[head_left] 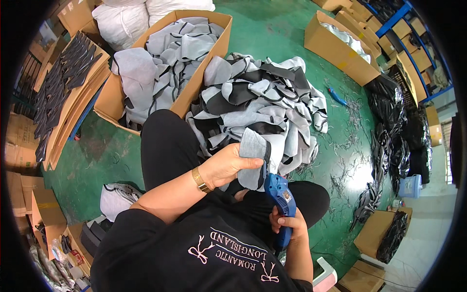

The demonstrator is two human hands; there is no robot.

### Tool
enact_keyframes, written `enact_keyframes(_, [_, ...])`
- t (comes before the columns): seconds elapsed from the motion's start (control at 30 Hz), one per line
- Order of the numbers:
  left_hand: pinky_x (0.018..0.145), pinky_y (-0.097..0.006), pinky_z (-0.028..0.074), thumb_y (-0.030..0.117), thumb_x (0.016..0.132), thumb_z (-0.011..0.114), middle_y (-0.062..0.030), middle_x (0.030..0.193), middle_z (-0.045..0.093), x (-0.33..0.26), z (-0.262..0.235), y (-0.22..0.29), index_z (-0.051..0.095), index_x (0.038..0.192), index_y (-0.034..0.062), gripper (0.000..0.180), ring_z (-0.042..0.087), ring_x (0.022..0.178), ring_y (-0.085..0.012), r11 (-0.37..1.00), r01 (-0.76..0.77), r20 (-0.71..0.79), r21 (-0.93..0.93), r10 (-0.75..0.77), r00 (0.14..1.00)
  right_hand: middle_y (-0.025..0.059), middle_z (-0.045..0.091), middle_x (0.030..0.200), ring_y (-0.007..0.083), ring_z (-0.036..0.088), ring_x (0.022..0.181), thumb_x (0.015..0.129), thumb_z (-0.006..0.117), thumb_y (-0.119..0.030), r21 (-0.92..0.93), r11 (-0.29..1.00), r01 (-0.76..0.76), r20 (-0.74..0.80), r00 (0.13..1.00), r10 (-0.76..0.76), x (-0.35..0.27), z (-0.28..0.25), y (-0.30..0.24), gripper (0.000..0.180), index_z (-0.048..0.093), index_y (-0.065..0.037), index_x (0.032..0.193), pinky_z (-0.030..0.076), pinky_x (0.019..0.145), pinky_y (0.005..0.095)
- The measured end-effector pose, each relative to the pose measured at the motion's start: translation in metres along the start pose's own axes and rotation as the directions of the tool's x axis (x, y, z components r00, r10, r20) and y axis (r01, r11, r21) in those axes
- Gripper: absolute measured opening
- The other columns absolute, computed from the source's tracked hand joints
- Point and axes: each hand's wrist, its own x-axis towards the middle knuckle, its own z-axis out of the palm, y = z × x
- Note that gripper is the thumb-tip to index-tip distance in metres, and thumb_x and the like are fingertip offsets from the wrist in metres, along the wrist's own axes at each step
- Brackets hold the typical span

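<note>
My left hand [224,168] pinches a grey fabric piece [252,158] with black edging, thumb on top, above my crossed legs. Gripped by its handle in my right hand [290,225] is a blue handheld power tool [280,190]. The tool's head is close against the black edge of the fabric; the exact contact point cannot be made out. Just beyond my hands lies a large heap of similar grey and black fabric pieces [272,92].
A cardboard box [221,41] of fabric pieces stands at the far left of the heap. On the green floor [287,34] lie a blue-handled tool [337,97] and scattered dark trimmings [348,131]. Black plastic bags [386,102] and another box [340,58] are on the right.
</note>
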Motion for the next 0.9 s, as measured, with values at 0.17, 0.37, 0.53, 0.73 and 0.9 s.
enact_keyframes(0.17, [0.085, -0.029, 0.049, 0.006, 0.086, 0.068, -0.0021, 0.102, 0.066, -0.002, 0.004, 0.0, 0.061, 0.111, 0.0036, 0.027, 0.062, 0.091, -0.0115, 1.0, 0.009, 0.034, 0.024, -0.01, 0.999, 0.0052, 0.046, 0.061, 0.0166, 0.045, 0.054, 0.061, 0.071, -0.012, 0.114, 0.993, 0.018, 0.012, 1.0, -0.019, 0.006, 0.006, 0.002, 0.036, 0.054, 0.001, 0.09, 0.04, 0.045, 0.0277])
enact_keyframes(0.37, [0.09, -0.028, 0.046, 0.003, 0.085, 0.067, -0.0017, 0.107, 0.065, -0.005, 0.009, 0.002, 0.06, 0.116, 0.0038, 0.032, 0.06, 0.098, -0.0112, 0.999, 0.051, 0.1, -0.01, -0.05, 0.994, 0.003, 0.042, 0.063, 0.0139, 0.042, 0.056, 0.063, 0.069, -0.013, 0.148, 0.977, 0.152, -0.089, 0.986, -0.14, 0.019, 0.013, -0.012, 0.035, 0.053, -0.001, 0.092, 0.038, 0.044, 0.0261])
enact_keyframes(0.53, [0.085, -0.033, 0.052, 0.004, 0.089, 0.062, -0.0089, 0.103, 0.066, -0.004, 0.009, -0.002, 0.058, 0.114, -0.0003, 0.026, 0.066, 0.095, -0.0203, 0.999, -0.016, 0.084, 0.047, 0.012, 0.996, 0.0035, 0.044, 0.066, 0.0151, 0.045, 0.059, 0.067, 0.069, -0.012, -0.053, 0.933, 0.356, -0.209, 0.91, -0.359, 0.018, 0.019, -0.039, 0.037, 0.053, 0.0, 0.098, 0.042, 0.048, 0.0272])
enact_keyframes(0.73, [0.087, -0.028, 0.048, 0.007, 0.087, 0.067, -0.0014, 0.107, 0.065, -0.006, 0.013, -0.015, 0.06, 0.115, 0.0029, 0.03, 0.06, 0.095, -0.01, 0.991, 0.004, 0.086, 0.132, -0.016, 0.996, 0.0059, 0.06, 0.076, 0.0137, 0.059, 0.064, 0.07, 0.077, -0.016, -0.507, 0.798, 0.326, -0.254, 0.828, -0.499, 0.039, 0.043, -0.052, 0.041, 0.057, 0.003, 0.1, 0.049, 0.059, 0.0254])
enact_keyframes(0.9, [0.081, -0.028, 0.05, 0.018, 0.092, 0.062, -0.0033, 0.102, 0.066, -0.003, 0.004, -0.027, 0.06, 0.111, 0.0025, 0.025, 0.062, 0.089, -0.0109, 0.958, 0.018, 0.012, 0.286, -0.022, 1.0, 0.0022, 0.061, 0.077, 0.0093, 0.057, 0.066, 0.071, 0.076, -0.007, -0.628, 0.731, 0.267, -0.253, 0.818, -0.517, 0.059, 0.051, -0.043, 0.03, 0.058, 0.001, 0.094, 0.047, 0.062, 0.0242])
